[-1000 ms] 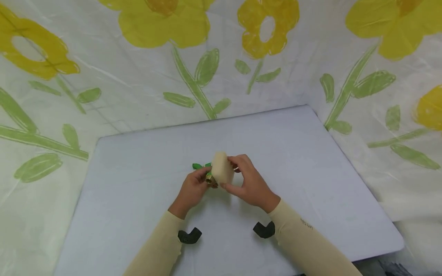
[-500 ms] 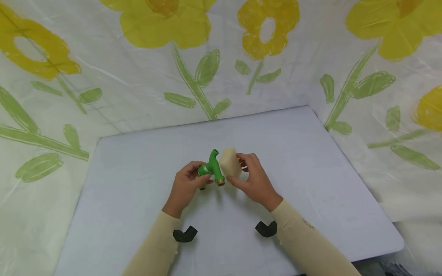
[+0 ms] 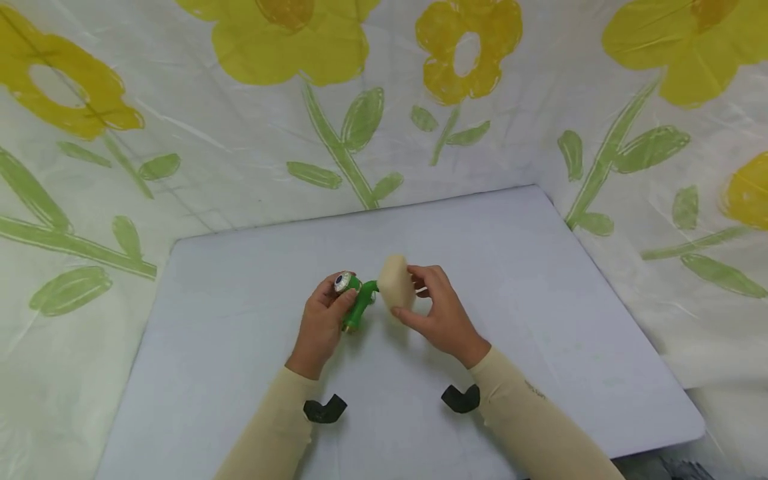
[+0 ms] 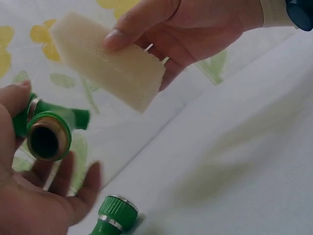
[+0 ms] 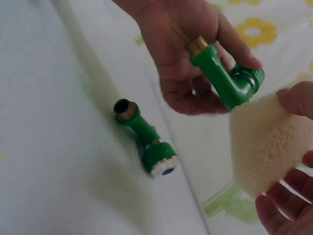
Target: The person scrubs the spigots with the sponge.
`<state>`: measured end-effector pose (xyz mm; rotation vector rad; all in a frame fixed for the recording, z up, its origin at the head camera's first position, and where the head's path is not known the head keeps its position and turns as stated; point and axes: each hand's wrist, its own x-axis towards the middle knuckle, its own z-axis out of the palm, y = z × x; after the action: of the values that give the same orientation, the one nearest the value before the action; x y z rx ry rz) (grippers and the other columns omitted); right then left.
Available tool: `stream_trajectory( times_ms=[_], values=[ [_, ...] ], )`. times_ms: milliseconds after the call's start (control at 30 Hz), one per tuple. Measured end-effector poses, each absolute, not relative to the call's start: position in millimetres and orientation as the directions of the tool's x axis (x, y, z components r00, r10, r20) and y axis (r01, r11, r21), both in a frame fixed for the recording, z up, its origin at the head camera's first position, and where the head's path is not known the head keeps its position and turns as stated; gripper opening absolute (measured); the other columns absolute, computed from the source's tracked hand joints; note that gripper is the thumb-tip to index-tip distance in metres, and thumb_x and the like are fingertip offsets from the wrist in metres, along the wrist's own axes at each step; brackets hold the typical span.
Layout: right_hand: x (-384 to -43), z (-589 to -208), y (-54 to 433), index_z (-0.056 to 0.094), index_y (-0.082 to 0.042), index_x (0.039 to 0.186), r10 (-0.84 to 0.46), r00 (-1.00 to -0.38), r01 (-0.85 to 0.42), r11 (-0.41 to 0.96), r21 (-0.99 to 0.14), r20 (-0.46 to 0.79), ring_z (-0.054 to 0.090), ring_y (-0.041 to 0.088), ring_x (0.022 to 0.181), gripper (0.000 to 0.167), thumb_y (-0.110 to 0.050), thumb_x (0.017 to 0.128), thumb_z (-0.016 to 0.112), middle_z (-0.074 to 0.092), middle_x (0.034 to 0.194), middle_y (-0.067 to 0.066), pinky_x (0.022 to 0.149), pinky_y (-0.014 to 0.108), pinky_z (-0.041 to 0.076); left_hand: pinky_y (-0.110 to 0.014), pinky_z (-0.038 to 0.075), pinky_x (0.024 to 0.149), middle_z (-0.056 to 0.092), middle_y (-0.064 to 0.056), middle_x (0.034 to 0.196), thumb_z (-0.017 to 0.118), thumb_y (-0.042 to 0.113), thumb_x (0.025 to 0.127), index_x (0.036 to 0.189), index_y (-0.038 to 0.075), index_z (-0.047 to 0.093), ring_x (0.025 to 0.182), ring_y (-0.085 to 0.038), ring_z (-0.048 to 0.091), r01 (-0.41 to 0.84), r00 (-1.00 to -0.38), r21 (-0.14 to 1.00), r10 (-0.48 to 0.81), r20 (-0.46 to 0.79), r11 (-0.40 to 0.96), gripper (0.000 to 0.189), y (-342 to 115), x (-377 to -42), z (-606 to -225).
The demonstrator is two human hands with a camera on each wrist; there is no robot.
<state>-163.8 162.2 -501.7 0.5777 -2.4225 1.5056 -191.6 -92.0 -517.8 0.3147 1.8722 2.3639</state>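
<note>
My left hand (image 3: 321,327) holds a green tap (image 3: 359,312) with a brass threaded end, its thumb by the knob that bears a white cap. Opposite it, my right hand (image 3: 441,313) grips a cream porous sponge block (image 3: 395,283) between thumb and fingers. The tap's green spout reaches the near face of the sponge (image 5: 266,139) in the right wrist view. Below the hands in that view, a second green tap (image 5: 144,134) with a blue-dotted cap shows apart from my left hand (image 5: 181,54). Its ribbed knob (image 4: 118,213) appears at the bottom of the left wrist view.
A white table (image 3: 540,300) with rounded corners lies under both hands. Sheeting printed with yellow flowers (image 3: 471,53) rises behind it and along both sides. Dark curved pieces (image 3: 325,409) sit at the wrists of the beige sleeves (image 3: 264,427).
My left hand has turned the tap; its brass end now points down toward me and the knob faces up. The tap came out from behind the sponge. My right hand has shifted slightly right.
</note>
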Motion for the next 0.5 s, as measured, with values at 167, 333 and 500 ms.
stream_trajectory(
  times_ms=[167,333,500],
  values=[
    [-164.0,-500.8,163.1,0.053,-0.004,0.152,-0.198,-0.897,-0.441,0.398,-0.804,0.394,0.058,0.023,0.119,0.072,-0.017,0.092,0.090,0.056,0.131,0.008,0.095,0.048,0.057,-0.032,0.061,0.066,0.060,-0.032,0.142,0.053,0.033,0.117,0.163,0.018,0.034,0.098,-0.029,0.074,-0.008,-0.957,0.979,0.284,0.051,-0.205,0.051,-94.2,-192.1,-520.7],
    [-164.5,-500.6,163.6,0.053,-0.003,0.153,-0.204,-0.898,-0.441,0.402,-0.803,0.391,0.058,0.023,0.119,0.072,-0.017,0.092,0.090,0.056,0.131,0.009,0.096,0.045,0.057,-0.026,0.049,0.059,0.071,-0.026,0.129,0.067,0.019,0.112,0.156,0.019,0.052,0.081,-0.024,0.069,-0.072,-0.972,0.993,0.229,-0.049,-0.091,0.046,-93.8,-192.4,-519.2],
    [-166.2,-503.9,164.5,0.054,-0.004,0.152,-0.198,-0.897,-0.441,0.390,-0.808,0.394,0.058,0.022,0.119,0.072,-0.017,0.092,0.091,0.056,0.131,0.008,0.095,0.049,0.057,-0.027,0.051,0.063,0.069,-0.028,0.123,0.069,0.003,0.104,0.139,-0.002,0.056,0.087,-0.029,0.065,-0.115,-0.975,0.992,0.200,-0.102,-0.053,0.037,-93.7,-192.2,-517.5]
  ],
)
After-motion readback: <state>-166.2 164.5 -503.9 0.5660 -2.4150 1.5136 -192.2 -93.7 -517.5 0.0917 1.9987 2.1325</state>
